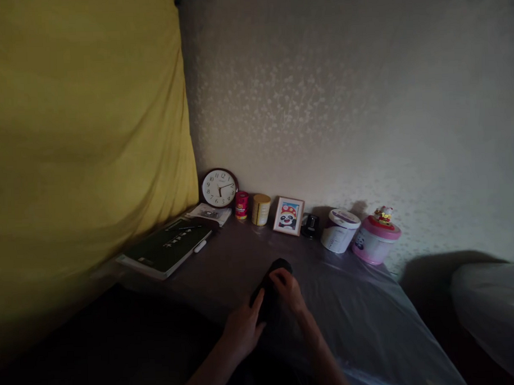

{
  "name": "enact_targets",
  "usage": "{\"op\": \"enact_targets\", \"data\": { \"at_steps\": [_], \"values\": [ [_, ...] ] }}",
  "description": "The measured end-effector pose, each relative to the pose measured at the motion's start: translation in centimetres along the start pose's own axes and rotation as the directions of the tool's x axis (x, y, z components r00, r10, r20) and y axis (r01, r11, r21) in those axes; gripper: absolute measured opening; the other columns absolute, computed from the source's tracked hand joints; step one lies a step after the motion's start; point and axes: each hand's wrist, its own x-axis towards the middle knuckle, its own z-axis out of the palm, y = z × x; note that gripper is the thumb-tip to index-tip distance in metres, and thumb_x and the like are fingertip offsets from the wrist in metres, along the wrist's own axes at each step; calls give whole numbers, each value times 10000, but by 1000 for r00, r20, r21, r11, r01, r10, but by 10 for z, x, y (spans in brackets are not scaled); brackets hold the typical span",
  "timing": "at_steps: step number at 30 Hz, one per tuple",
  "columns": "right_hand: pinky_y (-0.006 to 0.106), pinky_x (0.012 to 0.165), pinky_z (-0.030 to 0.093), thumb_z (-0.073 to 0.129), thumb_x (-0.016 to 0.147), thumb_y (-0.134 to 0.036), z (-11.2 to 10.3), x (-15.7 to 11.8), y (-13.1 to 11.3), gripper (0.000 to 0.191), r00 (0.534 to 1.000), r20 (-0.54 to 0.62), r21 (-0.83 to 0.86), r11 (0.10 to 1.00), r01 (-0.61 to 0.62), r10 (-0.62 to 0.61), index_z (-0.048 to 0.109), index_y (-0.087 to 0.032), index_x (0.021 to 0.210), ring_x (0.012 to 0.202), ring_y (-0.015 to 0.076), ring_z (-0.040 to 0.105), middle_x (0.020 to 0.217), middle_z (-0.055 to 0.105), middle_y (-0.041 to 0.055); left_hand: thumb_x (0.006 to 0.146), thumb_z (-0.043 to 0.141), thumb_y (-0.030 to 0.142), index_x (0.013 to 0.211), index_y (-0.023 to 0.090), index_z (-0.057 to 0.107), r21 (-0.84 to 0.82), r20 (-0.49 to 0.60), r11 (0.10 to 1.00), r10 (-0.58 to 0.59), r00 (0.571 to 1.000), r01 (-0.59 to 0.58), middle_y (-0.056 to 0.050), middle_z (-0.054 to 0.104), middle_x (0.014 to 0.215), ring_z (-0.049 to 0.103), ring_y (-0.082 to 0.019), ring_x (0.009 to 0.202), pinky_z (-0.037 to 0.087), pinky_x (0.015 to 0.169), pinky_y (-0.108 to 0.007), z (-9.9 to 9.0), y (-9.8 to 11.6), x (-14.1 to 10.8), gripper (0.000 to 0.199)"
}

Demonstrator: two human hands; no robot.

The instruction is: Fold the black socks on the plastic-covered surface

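A black elongated item [269, 307] is at the front of the covered table, at the lower middle of the head view. Its surface is so dark that I cannot make out its exact kind. My left hand [245, 323] grips its near left side, with thumb and fingers spread along it. On the far right part of the same item, my right hand [288, 288] has its fingers curled and pinched together against the dark surface. Whether a small part is caught between those fingertips is hidden.
Along the wall stand a round clock [220, 188], a red can [242, 205], a yellow-lidded canister [261, 210], a framed panda picture [289, 216], a small black object [311, 226], a white tub [341, 231] and a pink-lidded tub [375, 240]. A dark green book [166, 247] lies left, beside a white marker [200, 246].
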Motion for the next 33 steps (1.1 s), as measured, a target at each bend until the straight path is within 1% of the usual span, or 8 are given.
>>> {"op": "enact_targets", "data": {
  "at_steps": [3,5,12,16,21,27,30,33],
  "values": [
    [259,573,429,559,745,-432,-10,-1,7,284,989,-114,111,990,-84,97,658,-171,796,587,144,562,671,630,9,818,463,243,1405,288,48,-50,-11,999,6,1000,-7,-164,290,1418,562,-262,1069,435,862,-344,1,-6,-7,720],
    [273,609,451,573,729,-432,-13,-3,8,296,987,-131,134,988,-79,97,664,-169,829,644,162,590,729,661,30,805,475,219,1405,287,38,-93,-30,995,24,999,-27,-173,163,1469,520,-267,1132,422,894,-335,2,-10,-10,746],
    [302,799,465,489,783,-278,3,-1,-13,229,993,64,-34,994,102,-99,654,-204,923,866,178,621,924,688,50,762,499,126,1402,283,78,-133,-55,990,28,998,-36,-133,-93,1497,397,-253,1252,387,959,-313,9,-16,-12,781],
    [307,773,483,489,748,-193,15,3,-15,301,972,188,-199,963,182,-145,633,-195,1012,829,178,629,978,678,63,728,501,77,1402,285,27,-140,-111,989,31,993,-47,-103,-181,1485,352,-246,1282,392,959,-310,11,-18,-11,849],
    [319,806,473,500,704,-135,23,2,-7,356,969,218,-248,954,169,-115,634,-200,1028,888,191,621,991,674,58,690,467,28,1405,242,-22,-93,-85,993,66,994,-74,-75,-42,1509,347,-208,1285,376,979,-295,8,-17,-9,892],
    [311,822,461,533,722,-230,25,1,2,223,987,122,26,994,103,-105,667,-218,900,877,174,607,911,677,29,673,362,-33,1409,209,-11,-71,-59,992,103,993,-107,-66,80,1507,289,-167,1314,337,1006,-261,8,-15,-7,859],
    [300,768,469,574,709,-313,10,-6,0,223,993,121,203,979,-35,10,673,-212,882,815,174,609,841,681,23,681,338,-33,1411,206,6,-64,-35,993,96,995,-98,-72,89,1504,295,-175,1312,342,1002,-270,9,-15,-7,837],
    [290,736,464,602,703,-388,-18,-20,2,269,987,114,234,962,-139,114,682,-219,896,811,181,600,850,683,22,688,315,-44,1411,204,6,-58,-35,994,96,995,-98,-71,82,1505,301,-172,1308,351,989,-258,10,-15,-7,825]
  ]
}}
